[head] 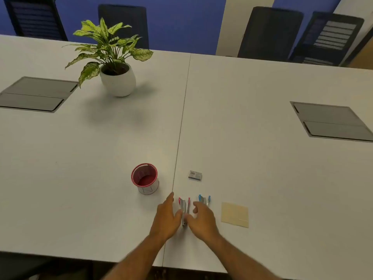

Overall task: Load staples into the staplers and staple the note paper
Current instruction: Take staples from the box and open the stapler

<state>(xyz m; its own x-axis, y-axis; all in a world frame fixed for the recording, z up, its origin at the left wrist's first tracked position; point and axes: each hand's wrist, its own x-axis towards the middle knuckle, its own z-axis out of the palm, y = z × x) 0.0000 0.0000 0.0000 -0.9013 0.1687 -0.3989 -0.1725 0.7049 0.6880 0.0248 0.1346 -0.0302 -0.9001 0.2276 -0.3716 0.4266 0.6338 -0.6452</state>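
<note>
A wide white table (262, 158) runs under both hands, with a seam between its two tops passing just left of the left hand. Dark office chairs (270, 33) stand along its far edge, well beyond the hands, against a blue wall. Two grey flip-lid cable boxes are set into the top, one (36, 93) far ahead and left of the left hand, one (333, 122) ahead and right of the right hand. A potted plant (118, 77) in a white pot stands far ahead of the left hand.

Nearer, a red pen cup (144, 177) stands just ahead and left of the left hand. A pale yellow note paper (235, 214) lies flat just right of the right hand.

The left hand (166, 217) lies with straight fingers pointing forward, its thumb against the left side of the pink stapler (184, 208). The right hand (201, 219) comes in from the other side, fingers loosely curled, thumb and fingertips at the stapler's near end; whether it truly grips cannot be told. The pink stapler lies between the hands, opened up. A blue stapler (204, 199), also open, shows just beyond the right hand's knuckles. A small staple box (195, 175) lies ahead of the right hand, apart from both staplers.
</note>
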